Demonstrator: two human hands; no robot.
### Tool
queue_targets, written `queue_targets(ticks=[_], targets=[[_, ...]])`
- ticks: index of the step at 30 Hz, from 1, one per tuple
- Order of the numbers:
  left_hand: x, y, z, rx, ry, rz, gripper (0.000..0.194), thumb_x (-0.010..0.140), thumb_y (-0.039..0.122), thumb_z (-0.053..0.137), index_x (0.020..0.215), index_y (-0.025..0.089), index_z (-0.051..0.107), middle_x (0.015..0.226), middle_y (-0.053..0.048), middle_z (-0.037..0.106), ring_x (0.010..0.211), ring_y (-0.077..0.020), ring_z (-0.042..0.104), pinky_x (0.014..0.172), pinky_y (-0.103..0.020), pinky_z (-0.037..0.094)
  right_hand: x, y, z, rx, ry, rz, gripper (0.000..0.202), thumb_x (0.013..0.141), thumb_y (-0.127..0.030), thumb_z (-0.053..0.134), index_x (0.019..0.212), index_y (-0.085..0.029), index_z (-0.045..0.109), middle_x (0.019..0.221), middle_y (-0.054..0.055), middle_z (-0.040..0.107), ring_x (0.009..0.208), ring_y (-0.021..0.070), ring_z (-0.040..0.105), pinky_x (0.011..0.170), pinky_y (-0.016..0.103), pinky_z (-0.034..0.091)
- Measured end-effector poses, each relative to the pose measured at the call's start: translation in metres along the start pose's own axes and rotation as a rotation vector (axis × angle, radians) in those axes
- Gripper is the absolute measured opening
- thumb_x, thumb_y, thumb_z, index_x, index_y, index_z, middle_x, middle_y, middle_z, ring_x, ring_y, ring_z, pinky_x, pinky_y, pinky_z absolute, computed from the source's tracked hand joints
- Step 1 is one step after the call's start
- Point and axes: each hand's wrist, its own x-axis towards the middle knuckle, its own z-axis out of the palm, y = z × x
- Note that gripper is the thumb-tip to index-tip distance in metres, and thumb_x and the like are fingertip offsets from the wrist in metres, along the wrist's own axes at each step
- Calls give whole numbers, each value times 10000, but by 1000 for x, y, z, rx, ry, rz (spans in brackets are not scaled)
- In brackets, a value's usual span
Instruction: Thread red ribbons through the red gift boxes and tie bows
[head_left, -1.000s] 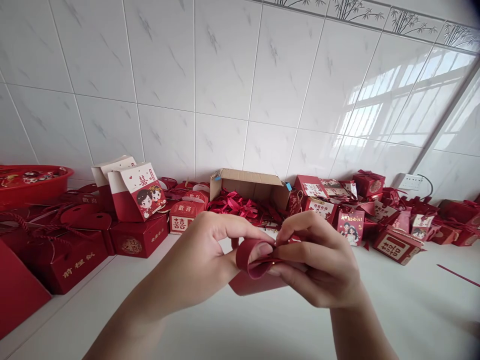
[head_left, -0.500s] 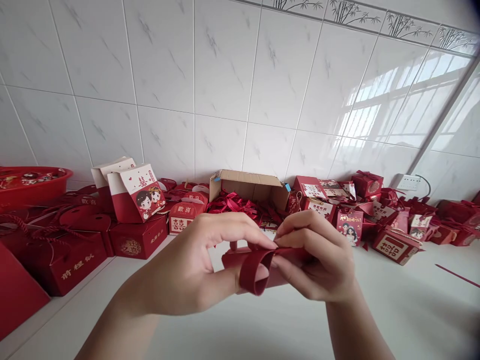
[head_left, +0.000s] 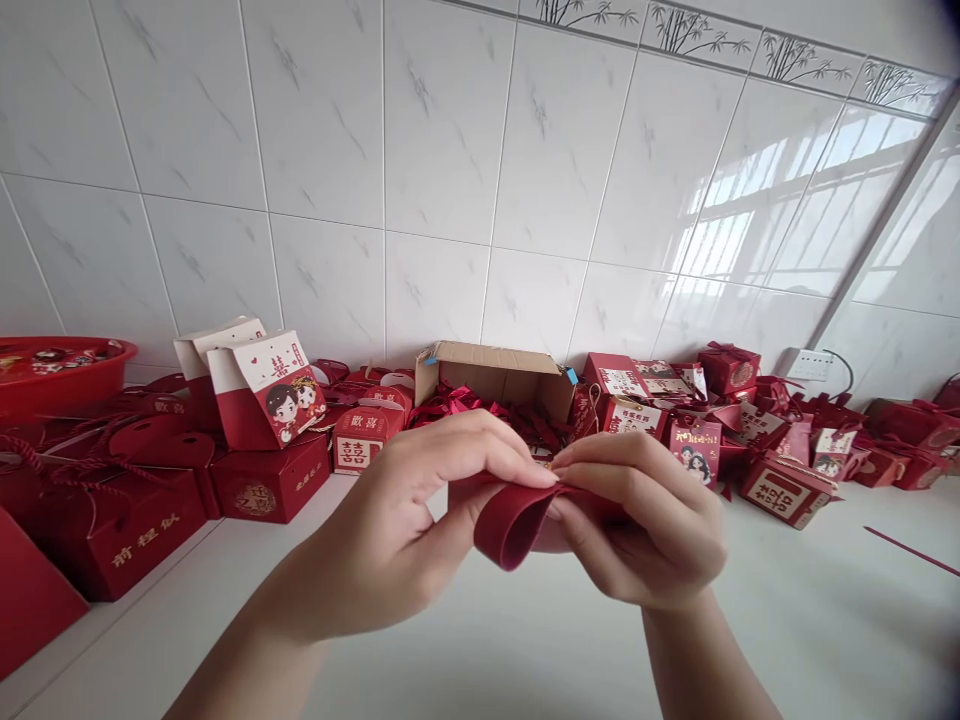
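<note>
In the middle of the head view a wide dark red ribbon is bent into a loop that opens towards me. My left hand is closed at the ribbon, its fingertips pinching the top edge near the loop. Pressed against them, the thumb and fingers of my right hand pinch the ribbon just right of the loop. Behind the loop is a dark red piece, mostly hidden by my hands; I cannot tell its kind. Both hands are raised above the white table.
An open cardboard box of red ribbons stands against the tiled wall. Red gift boxes crowd the left, with a red basin behind. More small gift boxes cover the right, near a power strip. A thin red strip lies on the table.
The ribbon loop has widened and tilted, and my left thumb has drawn back out of it. My fingertips stay together at the top edge. The view has shifted slightly.
</note>
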Motion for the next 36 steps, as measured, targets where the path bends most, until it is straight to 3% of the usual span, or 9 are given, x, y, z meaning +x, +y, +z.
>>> queue_targets(ticks=[4, 11, 17, 21, 25, 32, 36], targets=[[-5, 2, 1, -45, -24, -75, 287, 827, 70, 516, 968, 275, 658, 1149, -40, 654, 1074, -225, 618, 894, -349, 534, -2, 1, 2, 8, 24, -43, 139, 769, -76, 625, 882, -153, 652, 711, 52, 609, 680, 177, 642, 545, 288, 590], [-9, 1, 6, -392, -14, -231, 275, 899, 104, 476, 1080, 309, 454, 1085, -35, 652, 943, -193, 661, 771, -342, 579, -4, 1, 2, -9, 29, -34, 146, 769, -93, 626, 890, -173, 648, 715, 45, 610, 655, 172, 631, 522, 292, 587], [-5, -3, 4, -288, 65, -228, 179, 860, 136, 552, 999, 247, 533, 980, -37, 624, 776, -133, 618, 590, -218, 523, -2, 0, 5, 0, 13, 42, 187, 769, -92, 626, 930, -186, 613, 760, 52, 609, 658, 163, 614, 510, 280, 558], [-3, -5, 7, -329, 96, -234, 255, 854, 119, 572, 1048, 260, 485, 916, 3, 653, 761, -103, 626, 626, -189, 511, -3, 1, 5, 33, -25, 141, 319, 758, -96, 648, 1061, -170, 584, 899, 90, 640, 802, 202, 647, 616, 322, 581], [-2, -7, 13, -398, 132, -257, 293, 871, 149, 565, 1108, 267, 438, 939, 3, 649, 777, -97, 632, 643, -184, 522, -5, 4, 4, 34, -80, 134, 224, 784, -91, 619, 991, -173, 638, 933, 101, 652, 873, 212, 656, 680, 326, 582], [0, -9, 13, -341, 156, -261, 197, 852, 190, 599, 1030, 235, 529, 1001, -32, 634, 772, -130, 655, 660, -233, 548, -7, 5, 9, 87, -53, 237, 77, 770, -97, 630, 813, -161, 624, 783, 64, 621, 705, 157, 606, 575, 277, 528], [3, -18, 18, -388, 206, -299, 276, 840, 199, 614, 1082, 219, 483, 919, -38, 680, 792, -159, 666, 668, -262, 541, -10, 7, 13, 90, -75, 328, 53, 787, -132, 629, 768, -174, 604, 740, 37, 595, 657, 134, 571, 548, 257, 488]])
